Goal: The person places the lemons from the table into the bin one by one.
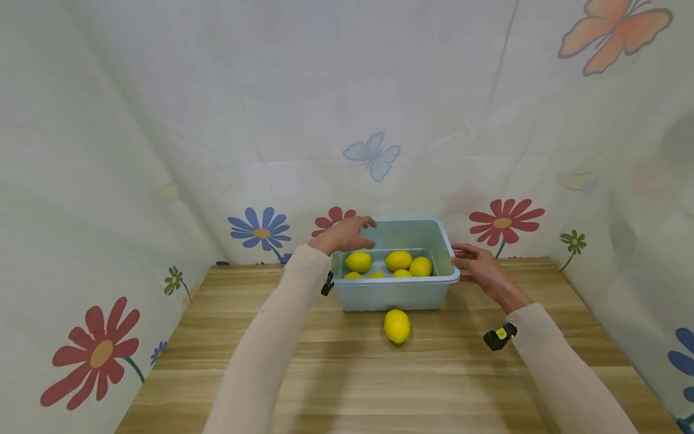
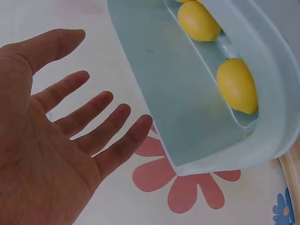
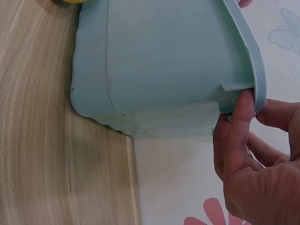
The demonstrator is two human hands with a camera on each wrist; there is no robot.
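Observation:
A light blue plastic bin stands at the back of the table with several lemons in it. My right hand grips the bin's right rim. In the right wrist view, fingers hook under the rim and the thumb lies over it. Near the bin's left rim hovers my left hand, its fingers spread and holding nothing. From the left wrist view its palm faces the camera beside the bin. One lemon lies on the table in front of the bin.
The wood-grain table reaches back to a white curtain printed with flowers and butterflies. This curtain also hangs along the left and right sides. Behind the bin, the gap to the curtain looks narrow.

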